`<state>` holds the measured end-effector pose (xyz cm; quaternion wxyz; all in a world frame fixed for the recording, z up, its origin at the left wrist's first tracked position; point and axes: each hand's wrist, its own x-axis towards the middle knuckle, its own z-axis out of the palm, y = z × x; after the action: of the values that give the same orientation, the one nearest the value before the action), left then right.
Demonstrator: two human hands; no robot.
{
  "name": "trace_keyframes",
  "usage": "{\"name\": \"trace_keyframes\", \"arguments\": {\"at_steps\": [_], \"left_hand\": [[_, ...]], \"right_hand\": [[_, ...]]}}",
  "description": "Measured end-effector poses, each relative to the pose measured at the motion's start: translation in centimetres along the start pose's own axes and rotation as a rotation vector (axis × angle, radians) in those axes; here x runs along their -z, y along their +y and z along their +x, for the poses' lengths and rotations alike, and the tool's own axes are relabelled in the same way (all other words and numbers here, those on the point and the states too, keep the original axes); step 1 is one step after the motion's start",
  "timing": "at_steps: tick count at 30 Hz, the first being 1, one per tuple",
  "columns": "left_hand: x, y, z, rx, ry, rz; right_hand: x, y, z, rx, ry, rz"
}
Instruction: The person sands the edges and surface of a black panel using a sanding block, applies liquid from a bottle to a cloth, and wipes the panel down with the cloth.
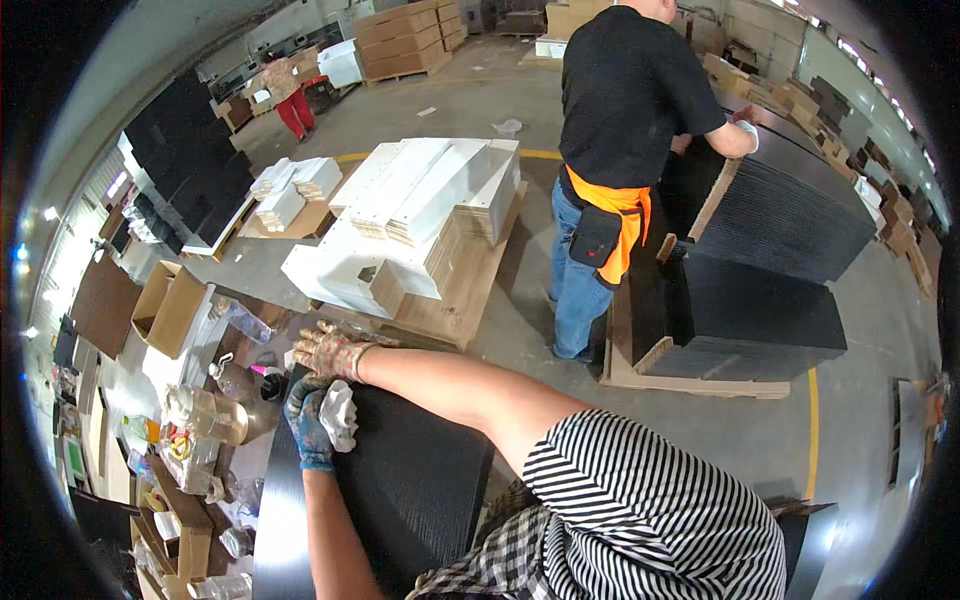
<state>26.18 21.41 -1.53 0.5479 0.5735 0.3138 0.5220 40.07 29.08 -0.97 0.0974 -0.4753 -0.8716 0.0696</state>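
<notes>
My left hand point(308, 425), in a blue patterned glove, is closed on a crumpled white cloth point(339, 415). The cloth bunches out on its thumb side, over a black wood-grain panel point(415, 470). At the panel's far end my right hand point(330, 352) lies with fingers stretched out, wearing a pale glove with reddish and brown patches. Its wrist comes close to the left fingertips. The right forearm reaches across above the panel. What the left palm covers is hidden.
Bottles point(232, 378), a jar point(205, 415) and an open cardboard box point(168, 308) stand to the left. White panels point(410, 200) are stacked on a pallet ahead. At right, a person in a black shirt point(630, 100) handles stacked black panels point(770, 220). Another person point(288, 95) is far back.
</notes>
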Motion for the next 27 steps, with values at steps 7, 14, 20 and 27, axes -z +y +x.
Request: {"name": "trace_keyframes", "arguments": {"at_steps": [7,14,20,27], "left_hand": [[0.5,2.7,-5.9,0.123,-0.068,0.069],[-1.0,4.3,-9.0,0.222,-0.17,0.183],[-1.2,6.1,-8.1,0.161,-0.291,0.317],[-1.9,3.6,-8.7,0.12,-0.269,0.165]], "right_hand": [[1.2,-1.5,-1.6,-0.013,0.062,0.03],[1.3,-1.3,-3.3,0.202,0.116,-0.075],[1.0,-2.0,-2.2,0.232,0.155,-0.133],[1.2,-2.1,-2.3,0.274,0.284,-0.152]]}}
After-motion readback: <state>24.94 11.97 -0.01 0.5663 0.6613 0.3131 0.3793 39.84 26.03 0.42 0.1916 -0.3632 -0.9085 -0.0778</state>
